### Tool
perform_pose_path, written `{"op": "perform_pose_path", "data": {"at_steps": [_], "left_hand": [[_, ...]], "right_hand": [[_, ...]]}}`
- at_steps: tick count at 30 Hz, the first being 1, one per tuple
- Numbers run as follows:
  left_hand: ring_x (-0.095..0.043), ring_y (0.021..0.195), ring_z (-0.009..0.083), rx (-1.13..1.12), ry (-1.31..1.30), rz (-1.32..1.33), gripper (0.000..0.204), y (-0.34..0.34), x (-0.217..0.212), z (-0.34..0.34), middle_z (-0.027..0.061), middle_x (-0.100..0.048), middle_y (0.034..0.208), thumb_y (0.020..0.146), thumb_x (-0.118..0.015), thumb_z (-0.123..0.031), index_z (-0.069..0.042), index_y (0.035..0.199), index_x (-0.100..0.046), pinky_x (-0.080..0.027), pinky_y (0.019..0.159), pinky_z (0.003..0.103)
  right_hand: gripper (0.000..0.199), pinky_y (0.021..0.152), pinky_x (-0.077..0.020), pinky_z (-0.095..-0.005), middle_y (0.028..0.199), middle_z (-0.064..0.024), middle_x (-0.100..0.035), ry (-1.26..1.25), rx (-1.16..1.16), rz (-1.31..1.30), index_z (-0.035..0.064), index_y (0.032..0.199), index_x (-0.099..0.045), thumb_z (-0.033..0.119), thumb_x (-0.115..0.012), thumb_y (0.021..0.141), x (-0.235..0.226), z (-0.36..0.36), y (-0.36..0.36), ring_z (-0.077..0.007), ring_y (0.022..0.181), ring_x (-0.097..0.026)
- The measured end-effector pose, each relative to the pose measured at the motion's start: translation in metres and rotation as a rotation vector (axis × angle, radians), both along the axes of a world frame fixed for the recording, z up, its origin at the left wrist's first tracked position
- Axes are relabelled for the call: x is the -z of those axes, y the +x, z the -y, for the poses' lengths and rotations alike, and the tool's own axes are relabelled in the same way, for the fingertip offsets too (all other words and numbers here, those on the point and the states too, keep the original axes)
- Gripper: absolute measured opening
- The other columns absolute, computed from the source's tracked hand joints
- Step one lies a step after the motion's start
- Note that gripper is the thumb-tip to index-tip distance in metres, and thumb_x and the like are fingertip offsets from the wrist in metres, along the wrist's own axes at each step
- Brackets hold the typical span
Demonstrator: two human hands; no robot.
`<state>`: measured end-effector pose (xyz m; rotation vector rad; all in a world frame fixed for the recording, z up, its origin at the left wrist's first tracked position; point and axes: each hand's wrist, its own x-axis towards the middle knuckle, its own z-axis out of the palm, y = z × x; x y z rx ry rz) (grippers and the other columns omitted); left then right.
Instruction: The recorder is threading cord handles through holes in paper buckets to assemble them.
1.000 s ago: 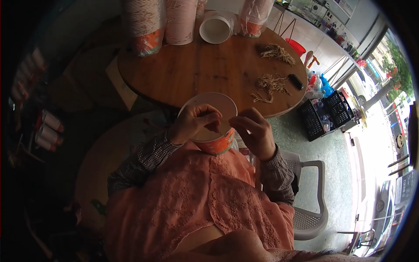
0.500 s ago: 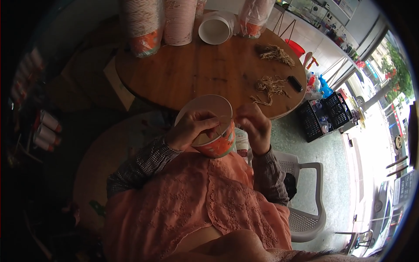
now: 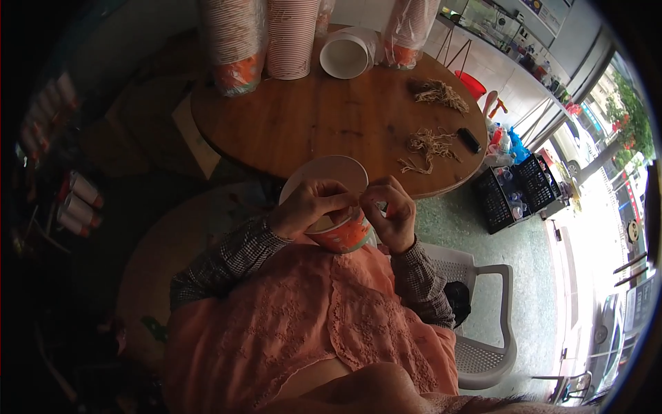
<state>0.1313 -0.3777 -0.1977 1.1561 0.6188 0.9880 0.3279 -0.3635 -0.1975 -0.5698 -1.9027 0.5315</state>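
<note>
Between the two hands, close against the person's chest, sits a paper cup (image 3: 336, 207), white inside with an orange printed band low on its outer wall, its round mouth tilted up. The left hand (image 3: 308, 205) lies over the rim, fingers curled and pinched at the near edge. The right hand (image 3: 390, 214) meets it there, fingertips closed on the same rim spot. Beyond the hands, the round wooden table (image 3: 324, 124) carries loose tan string bundles (image 3: 429, 145) and stacked cups (image 3: 289, 38).

Cup stacks (image 3: 265, 38) crowd the far round table (image 3: 324, 117).
</note>
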Motion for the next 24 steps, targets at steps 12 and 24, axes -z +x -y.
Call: {"op": "perform_pose_path", "data": {"at_steps": [12,24], "left_hand": [[-0.057,0.07,0.0061,-0.073,-0.087,-0.044,0.013,-0.026,-0.006,0.004,0.0007,-0.063,0.078,0.09,-0.062,-0.011,0.0,0.097,-0.064,-0.047,0.065,0.021],[-0.054,0.069,0.0069,-0.088,0.078,-0.11,0.015,-0.007,-0.01,0.012,0.0023,-0.061,0.077,0.091,-0.06,-0.01,0.003,0.096,-0.065,-0.045,0.067,0.021]], "right_hand": [[0.017,0.068,-0.0455,-0.0357,0.09,-0.0087,-0.058,0.337,0.142,0.291,0.0064,0.084,-0.065,0.003,-0.071,0.069,-0.027,0.017,0.009,-0.0268,0.077,-0.056],[0.013,0.07,-0.0489,-0.0281,0.088,-0.0082,-0.059,-0.235,0.009,-0.032,0.002,0.092,-0.068,0.006,-0.07,0.08,-0.014,0.002,-0.006,-0.0169,0.079,-0.06]]}}
